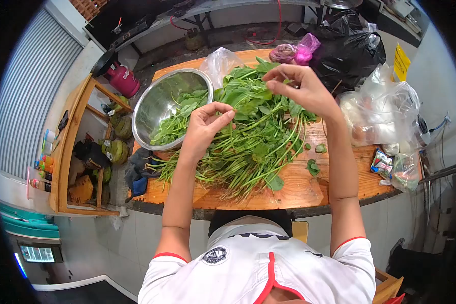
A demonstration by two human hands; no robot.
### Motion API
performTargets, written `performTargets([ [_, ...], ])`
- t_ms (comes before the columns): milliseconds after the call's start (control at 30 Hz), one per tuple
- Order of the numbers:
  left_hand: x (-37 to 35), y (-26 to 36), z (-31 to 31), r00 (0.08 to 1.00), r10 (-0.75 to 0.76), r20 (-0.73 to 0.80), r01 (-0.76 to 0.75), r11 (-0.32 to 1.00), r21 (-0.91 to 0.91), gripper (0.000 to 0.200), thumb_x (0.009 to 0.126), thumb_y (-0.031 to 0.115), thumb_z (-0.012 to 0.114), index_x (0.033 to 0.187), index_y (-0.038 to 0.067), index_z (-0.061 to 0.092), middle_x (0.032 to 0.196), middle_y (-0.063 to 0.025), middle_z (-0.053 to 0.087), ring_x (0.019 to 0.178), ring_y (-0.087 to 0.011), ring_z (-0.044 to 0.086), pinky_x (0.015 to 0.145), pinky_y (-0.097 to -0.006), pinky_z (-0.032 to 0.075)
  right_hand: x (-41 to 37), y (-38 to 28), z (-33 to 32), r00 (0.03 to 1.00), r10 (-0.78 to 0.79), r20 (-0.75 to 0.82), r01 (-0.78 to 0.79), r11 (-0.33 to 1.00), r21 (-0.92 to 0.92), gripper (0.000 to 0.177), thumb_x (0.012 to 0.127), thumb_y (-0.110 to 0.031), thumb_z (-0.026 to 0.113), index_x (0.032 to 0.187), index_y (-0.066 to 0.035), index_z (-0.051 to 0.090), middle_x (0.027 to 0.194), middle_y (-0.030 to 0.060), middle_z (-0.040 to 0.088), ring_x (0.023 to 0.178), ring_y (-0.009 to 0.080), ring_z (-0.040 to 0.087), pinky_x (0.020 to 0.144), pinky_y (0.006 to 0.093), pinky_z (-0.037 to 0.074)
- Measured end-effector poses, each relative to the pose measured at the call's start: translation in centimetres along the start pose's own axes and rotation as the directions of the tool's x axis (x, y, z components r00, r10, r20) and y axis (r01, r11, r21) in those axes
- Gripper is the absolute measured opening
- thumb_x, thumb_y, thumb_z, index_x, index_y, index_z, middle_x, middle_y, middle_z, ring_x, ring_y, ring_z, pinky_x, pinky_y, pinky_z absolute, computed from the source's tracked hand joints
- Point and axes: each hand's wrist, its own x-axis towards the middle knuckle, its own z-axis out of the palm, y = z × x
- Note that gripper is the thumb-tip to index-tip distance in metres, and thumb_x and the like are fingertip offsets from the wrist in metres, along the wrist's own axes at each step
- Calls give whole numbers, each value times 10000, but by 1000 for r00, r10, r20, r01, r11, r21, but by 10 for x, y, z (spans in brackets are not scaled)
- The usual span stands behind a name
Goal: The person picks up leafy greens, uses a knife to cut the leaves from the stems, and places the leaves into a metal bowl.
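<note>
A large heap of leafy green stems (pixel 253 147) lies on the wooden table (pixel 299 190), roots toward the front edge. Beside it on the left, a metal bowl (pixel 146 109) holds picked leaves (pixel 175 124). My left hand (pixel 207 124) is over the heap by the bowl's right rim, thumb and forefinger closed in a pinch; what they hold, if anything, is too small to name. Above the heap's upper right, my right hand (pixel 299 86) has its fingers curled toward the thumb around a small green piece of leaf or stem.
Plastic bags with pale contents (pixel 377 109), small packets (pixel 381 163) and a black bag (pixel 347 50) are at the right. Purple bags (pixel 305 49) and a clear bag (pixel 221 65) lie at the back. A dark cloth (pixel 138 169) is at the left edge.
</note>
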Motion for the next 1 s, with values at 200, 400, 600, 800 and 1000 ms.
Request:
performTargets([
  [200, -5, -3, -4, 998, -68, -5, 67, 989, -131, 169, 869, 124, 643, 979, -3, 626, 810, -14, 637, 686, -69, 587, 628, -201, 459, 2, -3, 22, 990, 97, 107, -101, 994, 35, 237, 858, -217, 665, 942, 4, 659, 723, -35, 579, 657, 24, 463, 592, 217, 386],
  [400, -15, -12, -22, 997, -70, 41, 74, 990, -119, 204, 881, 138, 631, 1026, -4, 625, 771, -5, 623, 679, -56, 583, 581, -178, 398, 2, 4, 33, 982, 166, 94, -179, 972, 152, 200, 904, -222, 619, 846, -30, 626, 637, -44, 565, 478, -9, 385, 422, 183, 256],
  [600, -24, -18, -20, 995, -90, -54, 77, 975, -208, 130, 866, 90, 631, 966, 11, 610, 757, -14, 647, 631, -58, 594, 574, -184, 409, -6, -9, 57, 986, 165, -11, -159, 967, 200, 346, 779, -253, 767, 968, 1, 627, 713, -38, 578, 608, 24, 479, 546, 192, 355],
  [800, -35, -25, -11, 996, -58, -68, 40, 970, -239, 147, 853, 110, 641, 964, 18, 614, 710, -5, 617, 602, -50, 541, 548, -174, 380, -11, -4, 99, 965, 259, -30, -250, 953, 174, 349, 766, -227, 777, 1009, -11, 652, 746, -31, 614, 608, 11, 484, 545, 194, 369],
  [1000, -44, -29, -20, 995, -40, -88, 14, 959, -282, 115, 856, 116, 646, 921, 32, 603, 707, -6, 620, 594, -62, 567, 531, -179, 377, -15, -6, 96, 952, 290, -103, -259, 935, 242, 179, 849, -92, 650, 980, 29, 630, 805, 1, 613, 755, 60, 574, 670, 221, 447],
])
